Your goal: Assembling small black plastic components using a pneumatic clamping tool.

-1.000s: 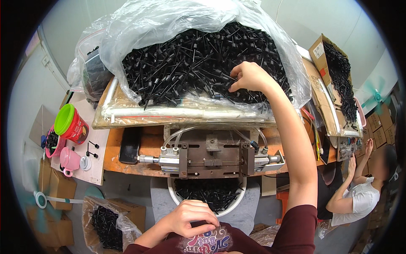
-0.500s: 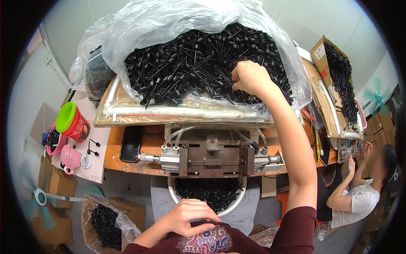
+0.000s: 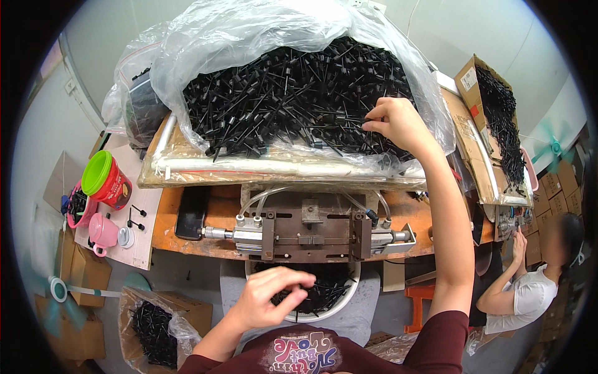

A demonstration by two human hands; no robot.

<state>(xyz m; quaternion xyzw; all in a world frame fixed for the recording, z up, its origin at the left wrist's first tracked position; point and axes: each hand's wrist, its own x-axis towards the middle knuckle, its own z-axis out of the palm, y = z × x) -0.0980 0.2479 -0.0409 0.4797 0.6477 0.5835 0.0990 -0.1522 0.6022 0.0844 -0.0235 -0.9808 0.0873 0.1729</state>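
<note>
A large heap of black plastic parts with thin stems (image 3: 293,93) fills a clear plastic bag (image 3: 249,31) on the raised tray. My right hand (image 3: 398,128) is at the heap's right side, thumb and fingertips pinched together; what is between them is too small to make out. My left hand (image 3: 265,296) hovers over the near left rim of a white bucket (image 3: 354,293) of black parts, thumb and forefinger apart, with nothing visible between them. Between bucket and heap sits a brown metal fixture (image 3: 311,230) with a silver cylinder (image 3: 249,238) at its left end.
A dark phone (image 3: 192,212) lies left of the fixture. Farther left stand a red tub with a green lid (image 3: 112,181) and a pink cup (image 3: 103,230). A box of black parts (image 3: 498,118) stands at the right, near a seated person (image 3: 523,293). Fans (image 3: 58,288) turn at the sides.
My right hand has moved right across the heap. My left hand has risen from near my shirt to over the bucket. The seated person's hands have come together lower down.
</note>
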